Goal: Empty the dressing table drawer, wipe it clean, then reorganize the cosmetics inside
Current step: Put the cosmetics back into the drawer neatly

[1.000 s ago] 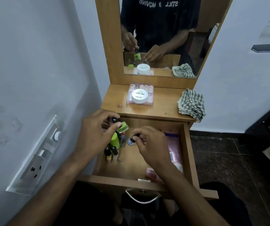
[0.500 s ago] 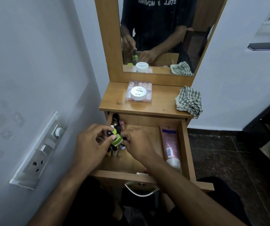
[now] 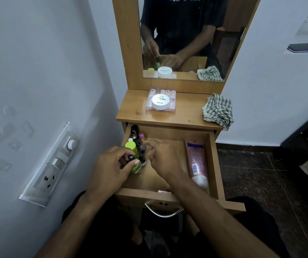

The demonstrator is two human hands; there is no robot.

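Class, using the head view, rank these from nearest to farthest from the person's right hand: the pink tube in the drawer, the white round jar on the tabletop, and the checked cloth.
Measured from the right hand:
1. Pink tube, just to its right, lying in the drawer.
2. White round jar, beyond the hand on the tabletop, atop a clear box.
3. Checked cloth, at the tabletop's far right edge.

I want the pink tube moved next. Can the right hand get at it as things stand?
Probably yes: the pink tube lies uncovered along the drawer's right side, just beside the right hand, with nothing between them.
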